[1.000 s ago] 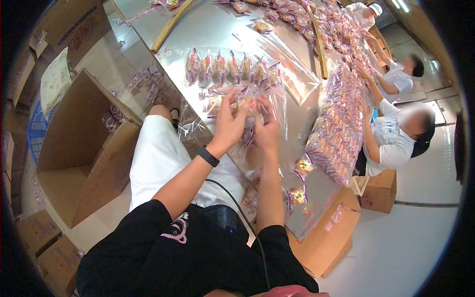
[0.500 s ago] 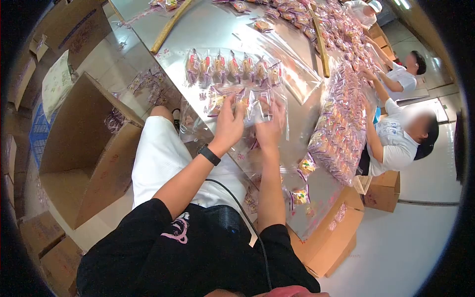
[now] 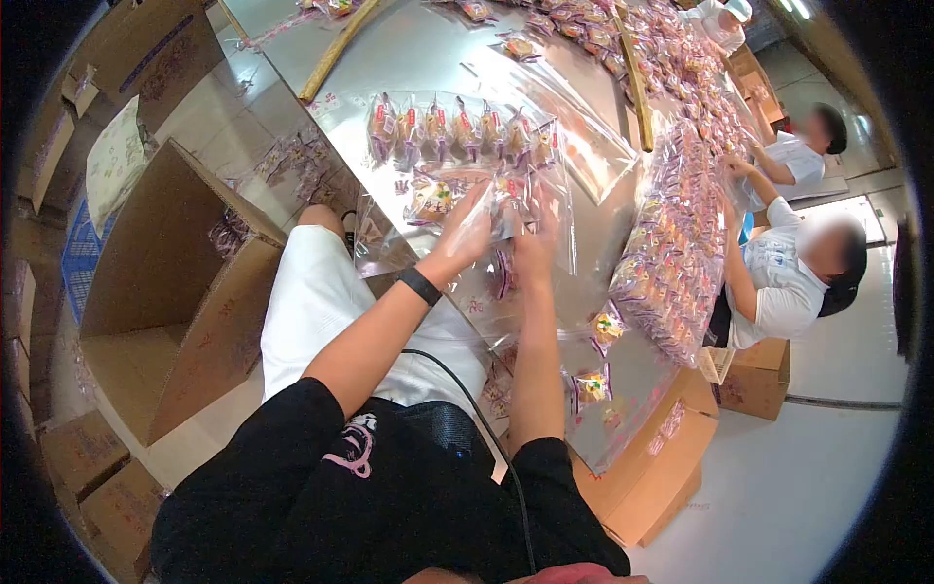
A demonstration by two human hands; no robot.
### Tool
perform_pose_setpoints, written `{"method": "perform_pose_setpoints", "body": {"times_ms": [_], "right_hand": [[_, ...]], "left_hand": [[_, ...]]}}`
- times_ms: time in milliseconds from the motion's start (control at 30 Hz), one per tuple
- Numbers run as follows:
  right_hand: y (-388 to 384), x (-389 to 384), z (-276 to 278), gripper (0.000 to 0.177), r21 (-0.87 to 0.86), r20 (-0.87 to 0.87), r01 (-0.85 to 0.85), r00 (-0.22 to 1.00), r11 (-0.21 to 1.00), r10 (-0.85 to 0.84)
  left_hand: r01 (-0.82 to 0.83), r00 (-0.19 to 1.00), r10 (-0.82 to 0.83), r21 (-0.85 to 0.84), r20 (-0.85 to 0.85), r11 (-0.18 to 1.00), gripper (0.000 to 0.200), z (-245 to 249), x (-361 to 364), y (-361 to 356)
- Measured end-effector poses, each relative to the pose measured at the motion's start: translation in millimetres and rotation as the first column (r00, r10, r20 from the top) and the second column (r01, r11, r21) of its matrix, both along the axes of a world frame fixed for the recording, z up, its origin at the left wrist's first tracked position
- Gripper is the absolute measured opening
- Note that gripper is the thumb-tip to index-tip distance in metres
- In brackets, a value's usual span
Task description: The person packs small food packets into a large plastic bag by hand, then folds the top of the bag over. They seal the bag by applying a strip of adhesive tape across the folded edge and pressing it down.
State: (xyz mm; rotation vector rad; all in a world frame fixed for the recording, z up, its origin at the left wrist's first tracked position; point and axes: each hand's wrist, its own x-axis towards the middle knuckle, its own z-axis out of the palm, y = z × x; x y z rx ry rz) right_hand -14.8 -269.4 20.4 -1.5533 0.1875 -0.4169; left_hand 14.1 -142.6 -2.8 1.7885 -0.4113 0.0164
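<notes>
A big clear plastic bag (image 3: 574,248) lies on the metal table, with a row of individually wrapped snack packets (image 3: 438,131) standing inside its far end. Another packet (image 3: 433,198), yellow with purple edges, lies just left of my hands. My left hand (image 3: 465,232) reaches under the clear film, its fingers closed round a wrapped snack packet (image 3: 506,190). Close beside it on the right, my right hand (image 3: 532,251) is bent round the same cluster of packets, partly smeared by motion. Film glare hides some fingertips.
Loose packets (image 3: 591,384) lie right of my forearm. A large bagged stack of packets (image 3: 666,253) and a heap (image 3: 671,58) fill the right side. Wooden strips (image 3: 341,47) cross the table. An open carton (image 3: 146,311) stands left. Co-workers (image 3: 793,263) reach in from the right.
My left hand has moved slightly right and deeper under the film, toward my right hand. The packet it held has shifted right with it. My right hand has turned slightly.
</notes>
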Motion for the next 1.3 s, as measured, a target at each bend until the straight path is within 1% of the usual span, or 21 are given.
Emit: {"method": "perform_pose_setpoints", "body": {"times_ms": [33,133,233,333,367,400,433,533,600,700,800,833,900,933,1000,1033,1100,1133,1167,1200,1300], "right_hand": [[-1,1,-1,0.058,0.162,0.024,-0.017,1.0,0.987,0.013],[-14,9,0,0.058,-0.215,0.089,0.009,0.996,0.977,0.01],[-7,8,12,0.06,-0.565,0.219,0.16,0.975,0.809,-0.04],[-9,12,4,0.059,-0.607,0.262,0.188,0.965,0.772,-0.029],[-6,11,1,0.059,-0.492,0.207,0.132,0.978,0.861,-0.033],[0,9,0,0.058,-0.361,0.15,0.082,0.988,0.929,-0.029],[4,9,-1,0.058,-0.22,0.095,0.038,0.995,0.975,-0.017],[-2,11,-6,0.076,-0.563,0.215,0.058,0.973,0.825,0.078],[-3,12,-4,0.065,-0.576,0.211,0.133,0.977,0.806,-0.011],[-4,12,3,0.063,-0.598,0.216,0.126,0.976,0.792,0.008],[0,14,13,0.063,-0.715,0.203,0.147,0.979,0.684,0.001],[1,13,15,0.063,-0.765,0.194,0.165,0.981,0.623,-0.021],[-4,11,15,0.056,-0.659,0.178,0.143,0.983,0.738,-0.032],[-9,10,12,0.055,-0.62,0.199,0.141,0.98,0.772,-0.019],[-21,14,-5,0.052,-0.515,0.231,0.175,0.971,0.839,-0.06],[-21,17,-6,0.052,-0.443,0.239,0.213,0.964,0.871,-0.115],[-27,15,0,0.05,-0.265,0.119,0.16,0.984,0.951,-0.133],[-25,15,0,0.06,-0.129,0.123,0.086,0.99,0.988,-0.07],[-20,16,-2,0.058,-0.029,0.158,0.084,0.984,0.996,-0.078],[-10,15,5,0.056,0.07,0.191,0.075,0.978,0.995,-0.087],[3,17,16,0.055,0.232,0.116,0.064,0.989,0.971,-0.093]], "left_hand": [[0.053,0.989,-0.057,-0.038,-0.135,0.998,0.049,19,2,5],[0.036,0.956,-0.073,-0.134,-0.283,0.99,0.05,27,13,5],[-0.07,0.906,-0.099,-0.377,-0.411,0.924,0.05,15,24,-6],[-0.154,0.859,-0.162,-0.547,-0.486,0.823,0.049,29,21,-12],[-0.177,0.848,-0.177,-0.581,-0.5,0.795,0.049,37,18,-11],[-0.174,0.746,-0.305,-0.615,-0.592,0.769,0.053,33,24,-11],[-0.186,0.775,-0.278,-0.625,-0.568,0.758,0.056,20,26,-16],[-0.205,0.813,-0.258,-0.673,-0.521,0.711,0.055,15,24,-20],[-0.203,0.78,-0.335,-0.721,-0.528,0.663,0.045,24,16,-14],[-0.166,0.759,-0.384,-0.726,-0.526,0.668,0.058,15,19,-14],[-0.214,0.751,-0.384,-0.749,-0.537,0.627,0.034,14,15,-20],[-0.139,0.753,-0.398,-0.718,-0.524,0.682,0.033,5,21,-21],[0.011,0.756,-0.422,-0.634,-0.501,0.773,0.03,-12,37,-18],[-0.07,0.746,-0.297,-0.514,-0.596,0.855,0.03,31,25,-16],[0.098,0.989,-0.1,-0.017,-0.105,0.995,0.039,29,35,-10],[0.001,1.0,-0.003,0.094,0.015,0.996,0.04,22,44,-16],[-0.207,0.965,0.159,0.232,0.208,0.95,0.04,23,52,-22],[-0.295,0.934,0.22,0.26,0.283,0.92,0.039,37,50,-21],[-0.382,0.892,0.273,0.279,0.359,0.881,0.038,47,50,-19],[-0.479,0.806,0.229,0.373,0.546,0.794,0.037,46,52,-19],[-0.579,0.706,0.138,0.453,0.695,0.678,0.037,47,59,-17]]}}
